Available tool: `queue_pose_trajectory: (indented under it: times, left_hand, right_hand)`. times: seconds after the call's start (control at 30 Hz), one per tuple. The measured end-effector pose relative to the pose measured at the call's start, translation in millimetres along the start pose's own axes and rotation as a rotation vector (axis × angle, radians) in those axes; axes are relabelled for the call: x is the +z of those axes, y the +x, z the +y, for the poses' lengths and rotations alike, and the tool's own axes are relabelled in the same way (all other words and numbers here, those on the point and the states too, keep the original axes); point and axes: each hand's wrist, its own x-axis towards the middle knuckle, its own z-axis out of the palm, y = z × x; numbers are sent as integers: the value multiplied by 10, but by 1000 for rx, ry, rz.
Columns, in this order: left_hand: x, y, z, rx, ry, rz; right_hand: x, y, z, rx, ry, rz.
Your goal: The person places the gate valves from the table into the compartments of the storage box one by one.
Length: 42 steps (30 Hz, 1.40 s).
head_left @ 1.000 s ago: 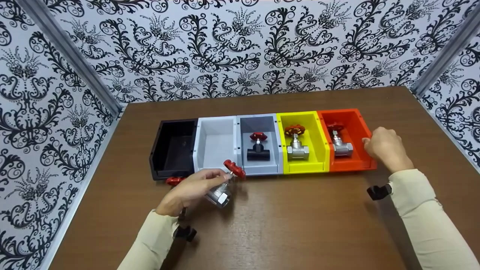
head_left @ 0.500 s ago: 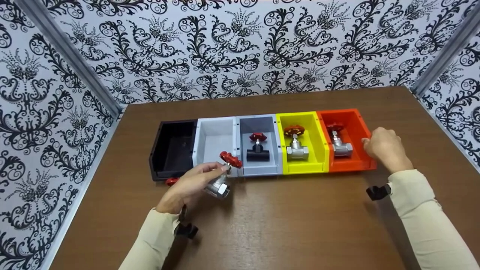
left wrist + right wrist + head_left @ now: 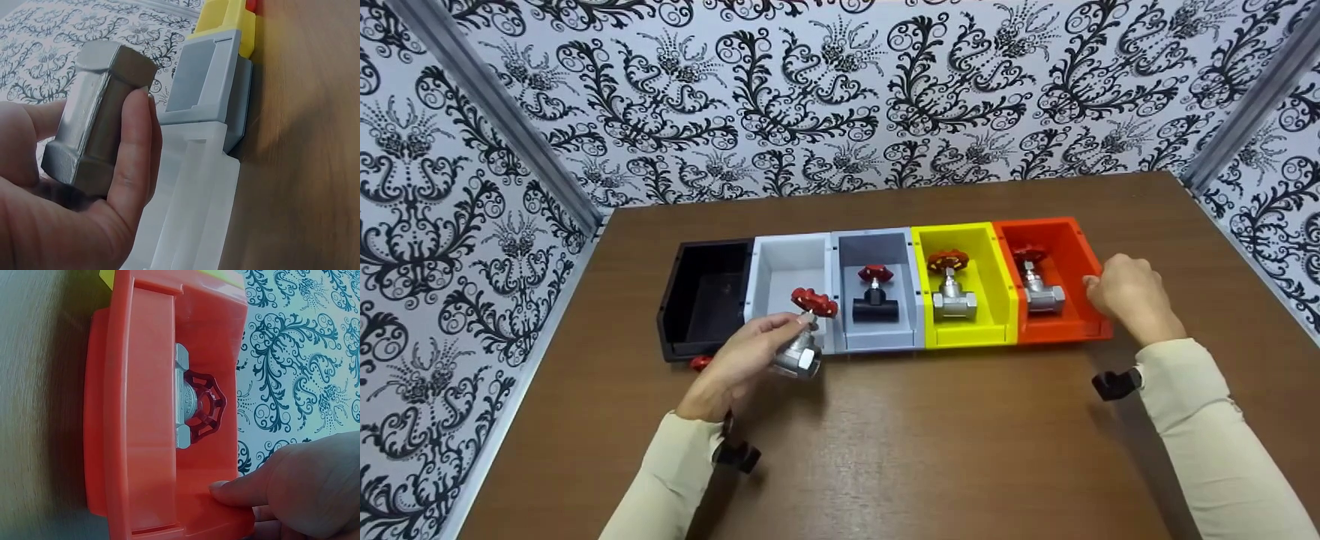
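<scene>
My left hand (image 3: 735, 364) grips a silver gate valve with a red handwheel (image 3: 814, 301), raised before the front lip of the white bin (image 3: 791, 262). In the left wrist view, fingers and thumb wrap its metal valve body (image 3: 93, 121). At the far right of the row, my right hand (image 3: 1132, 296) pinches the side wall of the red-orange bin (image 3: 149, 405), thumb inside and fingers outside. A silver valve (image 3: 1042, 296) with a red handwheel lies in that bin. Behind my left hand shows another red handwheel (image 3: 700, 363), the rest of it hidden.
Left of the white bin stands a black bin (image 3: 667, 330). To its right come a grey bin (image 3: 877, 244) holding a black valve (image 3: 876, 307) and a yellow bin (image 3: 994, 300) holding a silver valve (image 3: 955, 304). Patterned walls (image 3: 840, 90) enclose the wooden table (image 3: 930, 442).
My left hand has carried the valve up and slightly left toward the white bin, its handwheel now overlapping that bin. My right hand has stayed on the red-orange bin's wall.
</scene>
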Motion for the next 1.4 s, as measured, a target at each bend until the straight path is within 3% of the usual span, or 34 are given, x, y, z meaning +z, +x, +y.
queue_pose_trajectory:
  times: [0.33,0.83,1.4]
  left_hand:
    - [-10,84,42,3,-65,85]
    - [-70,200,54,-1,-136,138]
    - [-90,317,62,2,-96,163]
  right_hand:
    - [-5,2,-9,-1,14,1]
    - [9,5,2,-8,6,13]
    - [0,9,-15,17,-17,-6]
